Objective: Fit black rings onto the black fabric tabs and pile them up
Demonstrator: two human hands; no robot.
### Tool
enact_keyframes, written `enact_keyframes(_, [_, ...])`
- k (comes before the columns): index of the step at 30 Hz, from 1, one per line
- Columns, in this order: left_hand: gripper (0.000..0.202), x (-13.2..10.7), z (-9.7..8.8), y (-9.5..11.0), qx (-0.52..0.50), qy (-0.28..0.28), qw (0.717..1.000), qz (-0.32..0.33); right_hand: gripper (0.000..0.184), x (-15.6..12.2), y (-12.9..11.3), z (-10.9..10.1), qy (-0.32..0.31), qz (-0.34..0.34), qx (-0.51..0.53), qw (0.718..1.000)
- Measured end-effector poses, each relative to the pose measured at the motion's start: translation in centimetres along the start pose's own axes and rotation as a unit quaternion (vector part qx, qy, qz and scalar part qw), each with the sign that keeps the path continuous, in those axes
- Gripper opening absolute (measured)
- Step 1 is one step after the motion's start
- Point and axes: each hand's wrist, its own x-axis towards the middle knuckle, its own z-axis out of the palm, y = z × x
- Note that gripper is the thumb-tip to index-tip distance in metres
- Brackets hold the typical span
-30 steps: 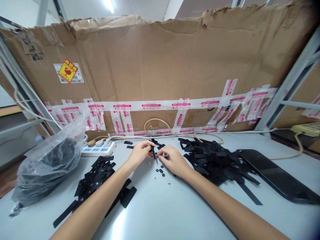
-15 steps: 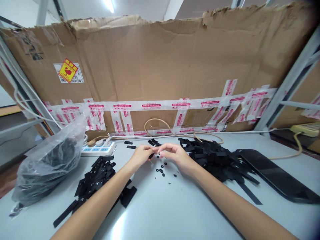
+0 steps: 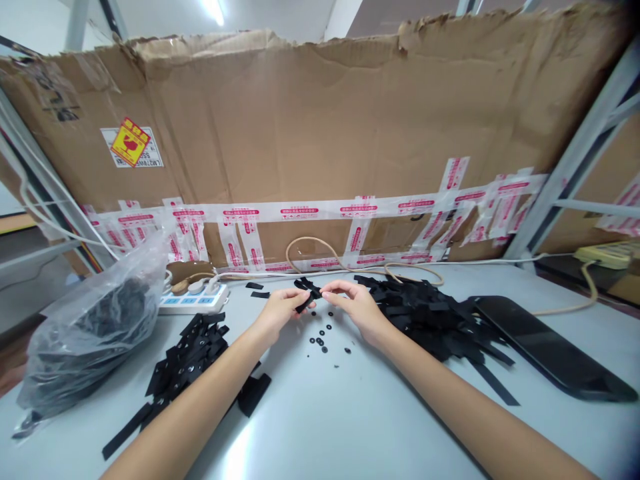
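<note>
My left hand is closed in a pinch on a short black strip, which sticks out past the fingertips. Close beside it, my right hand has thumb and forefinger together near the strip's end; whatever is between them is too small and dark to tell. On the table just below both hands lie several small black washers. A few loose black strips lie behind the fingertips.
To the left is a pile of black strips with shiny round pieces, beside a clear plastic bag and a power strip. On the right are another strip pile and a glossy black panel. Cardboard stands behind.
My hands were touching at the fingertips; now they are slightly apart and the black strip shows more clearly in my left hand. The view has shifted slightly.
</note>
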Motion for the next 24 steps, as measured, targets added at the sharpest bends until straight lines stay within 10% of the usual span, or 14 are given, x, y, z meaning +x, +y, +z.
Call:
enact_keyframes(8, [0.017,-0.2,0.4,0.0,-0.121,0.005,0.991,-0.061,0.012,-0.3,0.1,0.2,-0.101,-0.016,-0.018,0.995])
enact_keyframes(24, [0.025,-0.8,1.7,0.8,-0.324,0.011,0.929,-0.178,0.014,-1.1,0.1,0.7,-0.034,-0.218,-0.232,0.947])
